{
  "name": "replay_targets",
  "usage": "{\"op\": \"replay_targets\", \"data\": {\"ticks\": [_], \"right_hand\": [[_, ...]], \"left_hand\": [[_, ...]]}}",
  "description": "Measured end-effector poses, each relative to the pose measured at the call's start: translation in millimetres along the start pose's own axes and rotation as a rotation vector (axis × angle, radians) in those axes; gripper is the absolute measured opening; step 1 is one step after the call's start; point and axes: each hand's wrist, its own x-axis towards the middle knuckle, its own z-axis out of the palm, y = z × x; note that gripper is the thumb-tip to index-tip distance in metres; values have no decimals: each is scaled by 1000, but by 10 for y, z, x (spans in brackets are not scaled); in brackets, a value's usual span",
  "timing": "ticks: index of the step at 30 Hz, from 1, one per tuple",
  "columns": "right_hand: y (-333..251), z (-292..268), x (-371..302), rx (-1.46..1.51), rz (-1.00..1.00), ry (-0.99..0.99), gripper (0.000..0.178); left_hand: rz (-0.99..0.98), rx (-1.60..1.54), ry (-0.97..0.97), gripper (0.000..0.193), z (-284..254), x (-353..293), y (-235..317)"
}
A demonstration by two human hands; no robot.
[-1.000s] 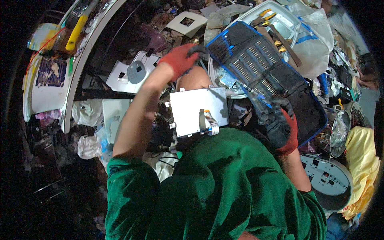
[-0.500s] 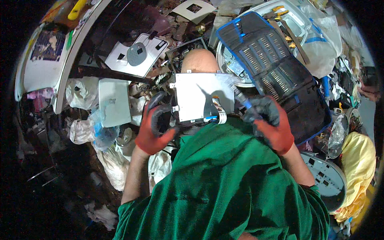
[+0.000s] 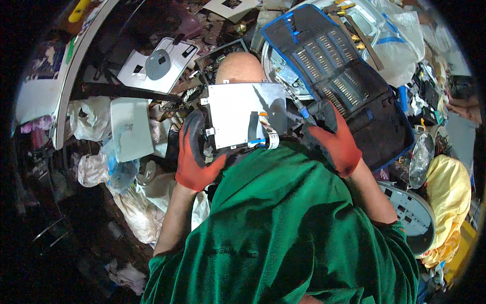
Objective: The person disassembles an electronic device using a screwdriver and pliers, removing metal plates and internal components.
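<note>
A flat, white-silver display panel (image 3: 233, 114) with small mounting tabs along its edges rests on my lap against a bare knee (image 3: 239, 68). Near its lower right, a ribbon cable (image 3: 272, 137) curls off the face, beside a dark strip. My left hand (image 3: 195, 154), in a red and black glove, is at the panel's left edge with thumb and fingers apart; whether it touches the panel is unclear. In my gloved right hand (image 3: 336, 139) is a screwdriver (image 3: 304, 110) with a clear and blue handle, its shaft angled toward the panel's right edge. The tip is hard to make out.
An unfolded black bit case (image 3: 349, 93) with blue trim and several rows of bits lies right of the panel. Grey-white plastic covers (image 3: 169, 66) and a pale flat box (image 3: 130, 126) lie left. Bags (image 3: 93, 119) and scrap surround me. A yellow bag (image 3: 448, 202) is far right.
My left hand has moved up and closer to the panel's left edge. The right hand still grips the screwdriver, now blurred less. The whole view has shifted slightly.
</note>
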Motion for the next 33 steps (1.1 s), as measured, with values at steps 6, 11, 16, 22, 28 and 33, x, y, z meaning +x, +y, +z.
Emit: {"op": "replay_targets", "data": {"ticks": [6, 11, 16, 22, 28, 33], "right_hand": [[165, -16, 75, 78, 283, 40, 38], [304, 134, 293, 123, 305, 103, 39], [375, 192, 473, 16, 461, -23, 38], [443, 255, 511, 227, 500, 132, 30], [396, 237, 502, 405, 476, 199, 22], [401, 205, 498, 499, 467, 175, 21]], "left_hand": [[0, 94, -76, 80, -18, 78, 62], [-86, 149, 76, 58, 31, 41, 42], [-321, 53, 162, 47, 185, 20, 98], [-304, 4, 168, 42, 214, 27, 151], [-356, -89, 157, 37, 128, 43, 186], [-321, -216, 215, 35, 98, -33, 26]]}}
